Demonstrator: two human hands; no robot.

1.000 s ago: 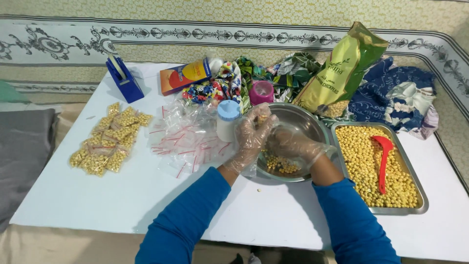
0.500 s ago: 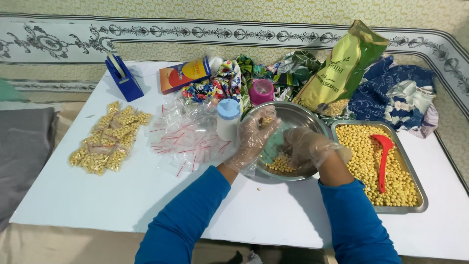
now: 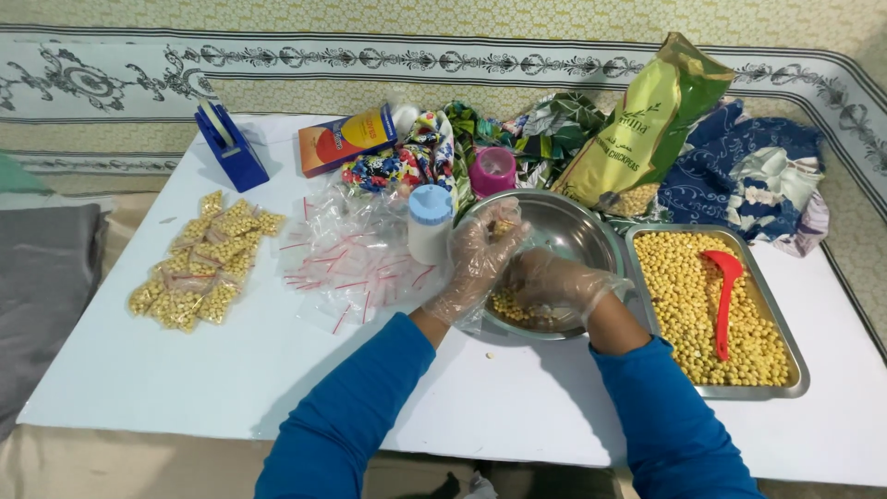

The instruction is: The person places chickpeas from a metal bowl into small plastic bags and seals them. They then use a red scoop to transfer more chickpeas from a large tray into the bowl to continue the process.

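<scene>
Both my hands wear thin clear plastic gloves and blue sleeves. My left hand hovers at the left rim of a round steel bowl, fingers curled around a small clear bag with a few chickpeas in it. My right hand reaches down into the bowl, fingers bent over the small heap of chickpeas at its near side. A white bottle with a pale blue cap stands just left of the bowl.
A steel tray of chickpeas with a red scoop lies right of the bowl. Empty zip bags and filled packets lie to the left. At the back: blue tape dispenser, orange box, pink cup, green chickpea sack, cloths.
My right hand has dropped from beside the left hand down into the bowl onto the chickpeas. The left hand stays at the bowl's rim with the small bag.
</scene>
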